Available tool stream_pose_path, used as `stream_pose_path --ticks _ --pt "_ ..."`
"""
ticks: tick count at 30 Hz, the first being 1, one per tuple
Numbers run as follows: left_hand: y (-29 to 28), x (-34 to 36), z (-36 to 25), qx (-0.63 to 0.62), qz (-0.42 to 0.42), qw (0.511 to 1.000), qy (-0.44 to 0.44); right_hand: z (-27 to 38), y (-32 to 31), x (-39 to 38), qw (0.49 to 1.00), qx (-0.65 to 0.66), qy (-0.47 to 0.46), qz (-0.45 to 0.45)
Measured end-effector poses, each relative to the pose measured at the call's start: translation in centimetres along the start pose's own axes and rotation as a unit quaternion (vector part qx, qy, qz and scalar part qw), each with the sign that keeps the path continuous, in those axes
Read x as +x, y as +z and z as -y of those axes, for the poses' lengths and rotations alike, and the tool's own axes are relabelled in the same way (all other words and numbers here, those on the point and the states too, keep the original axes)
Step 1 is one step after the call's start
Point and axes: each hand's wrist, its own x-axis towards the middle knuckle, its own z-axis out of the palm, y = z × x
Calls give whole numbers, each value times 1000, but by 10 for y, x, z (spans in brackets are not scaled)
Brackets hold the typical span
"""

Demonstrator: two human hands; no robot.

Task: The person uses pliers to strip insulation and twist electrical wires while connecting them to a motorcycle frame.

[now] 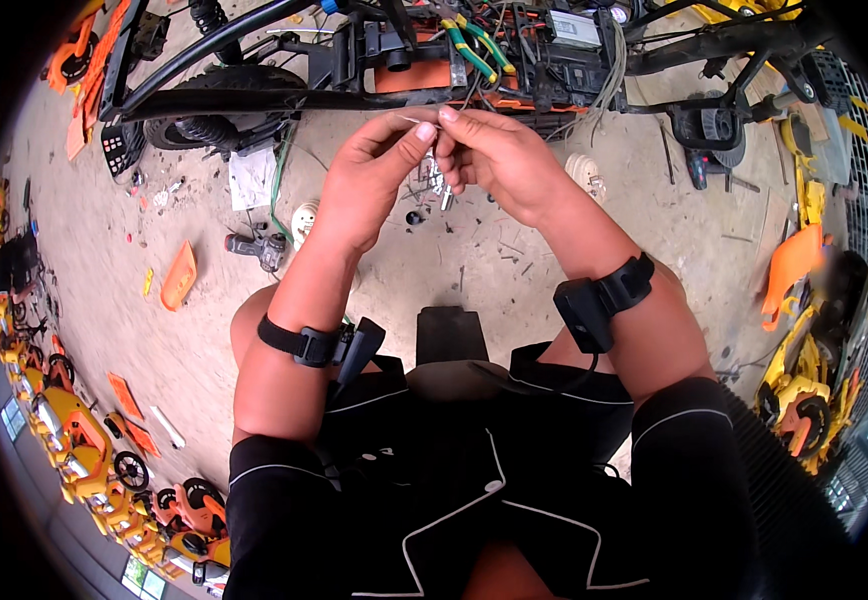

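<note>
Both hands meet at the near edge of a black vehicle frame (354,101). My left hand (374,165) pinches a thin, pale wire-like strand (413,121) between thumb and forefinger. My right hand (499,160) is closed beside it, thumb pressed on forefinger and the other fingers curled; what lies in its pinch is too small to make out. Behind my hands, pliers with green and yellow handles (469,50) rest on the frame among loose cables (609,75). Below my fingers, small silvery metal parts (441,185) show, partly covered by the right hand.
A cordless drill (257,250) and an orange plastic shell (179,277) lie on the floor at left. Another power tool (696,165) is at right. Screws and scraps litter the concrete (484,260). Yellow and orange vehicles (69,425) line the left side; yellow panels (799,370) are piled at right.
</note>
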Motion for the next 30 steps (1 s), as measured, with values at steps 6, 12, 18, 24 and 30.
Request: stream_pose_path --ticks 6,12,18,24,30 --pt "-7 8 10 -34 -55 998 9 3 10 -1 992 -80 -81 -47" --pt "-10 9 13 -41 -58 997 -10 -1 14 -1 910 -306 -251 -121" --pt "1 6 -2 129 -96 983 85 2 7 -3 880 -349 -277 -167" --pt "2 -1 -12 415 -118 870 239 6 4 -7 853 -399 -292 -167" --pt "-1 2 -1 404 -125 865 271 5 6 -9 849 -414 -292 -154"
